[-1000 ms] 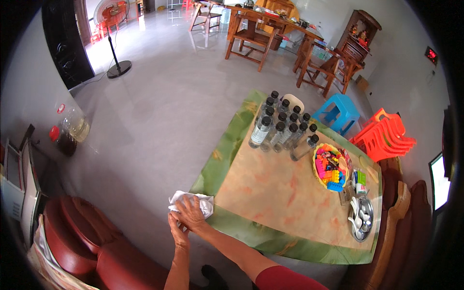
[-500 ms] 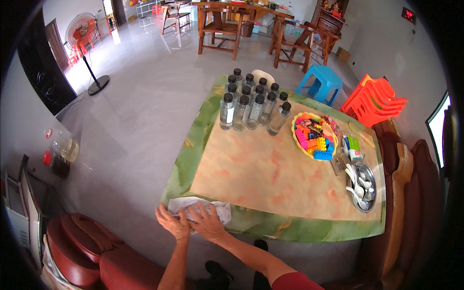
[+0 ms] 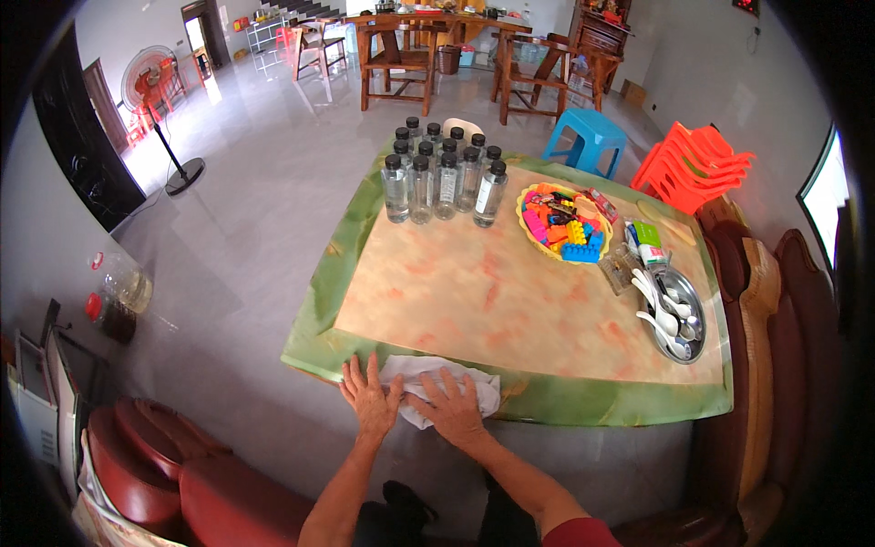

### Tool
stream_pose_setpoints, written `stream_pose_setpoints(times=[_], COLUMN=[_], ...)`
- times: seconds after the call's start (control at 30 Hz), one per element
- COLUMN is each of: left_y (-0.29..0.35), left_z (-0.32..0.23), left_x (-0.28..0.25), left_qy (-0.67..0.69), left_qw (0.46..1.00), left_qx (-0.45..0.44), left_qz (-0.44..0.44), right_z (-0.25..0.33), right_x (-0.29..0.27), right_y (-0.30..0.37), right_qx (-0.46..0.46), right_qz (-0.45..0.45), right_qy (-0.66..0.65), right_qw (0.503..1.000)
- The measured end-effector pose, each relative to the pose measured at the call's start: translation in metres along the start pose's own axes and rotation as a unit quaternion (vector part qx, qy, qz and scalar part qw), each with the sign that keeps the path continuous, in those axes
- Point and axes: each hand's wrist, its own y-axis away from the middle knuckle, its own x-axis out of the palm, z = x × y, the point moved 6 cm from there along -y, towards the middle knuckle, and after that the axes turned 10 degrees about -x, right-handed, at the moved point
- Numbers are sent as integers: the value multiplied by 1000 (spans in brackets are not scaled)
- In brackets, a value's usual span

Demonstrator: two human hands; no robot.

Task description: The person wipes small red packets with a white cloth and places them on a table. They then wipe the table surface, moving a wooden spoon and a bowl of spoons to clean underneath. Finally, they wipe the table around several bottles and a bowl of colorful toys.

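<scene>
A crumpled white cloth point(image 3: 485, 390) lies on the green near border of the table point(image 3: 437, 305), partly hanging over the edge. My right hand point(image 3: 453, 412) presses on it, palm down with the fingers spread. Just to its left, my left hand point(image 3: 372, 397) rests with fingers apart on the table's edge, its thumb side by the cloth's left end. Neither hand is wrapped round anything.
Several clear bottles with black caps point(image 3: 446, 187) stand at the table's far left. A yellow basket of toy blocks point(image 3: 522, 221) and an oval metal tray of white spoons point(image 3: 700, 339) sit on the right. Stacked red stools point(image 3: 684, 169) and a blue stool point(image 3: 588, 137) stand beyond.
The cloth and both hands have moved right along the near edge. My left hand's fingers are now spread out on the table's border. The view has shifted slightly.
</scene>
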Motion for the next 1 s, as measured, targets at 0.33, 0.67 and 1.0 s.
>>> stream_pose_setpoints(times=[0.33, 0.67, 1.0], left_y=[17, 22, 22], left_z=[-79, -98, -104], left_x=[64, 83, 81], left_qy=[25, -158, -153], left_qw=[998, 984, 981], left_qx=[54, -25, -18], left_qz=[-21, -78, -117], right_z=[-70, -125, -190], right_x=[-64, -112, -153], right_y=[107, 184, 290], right_qx=[38, 98, 240], right_qz=[51, 122, 179], right_qy=[46, 77, 126], right_qw=[997, 985, 946])
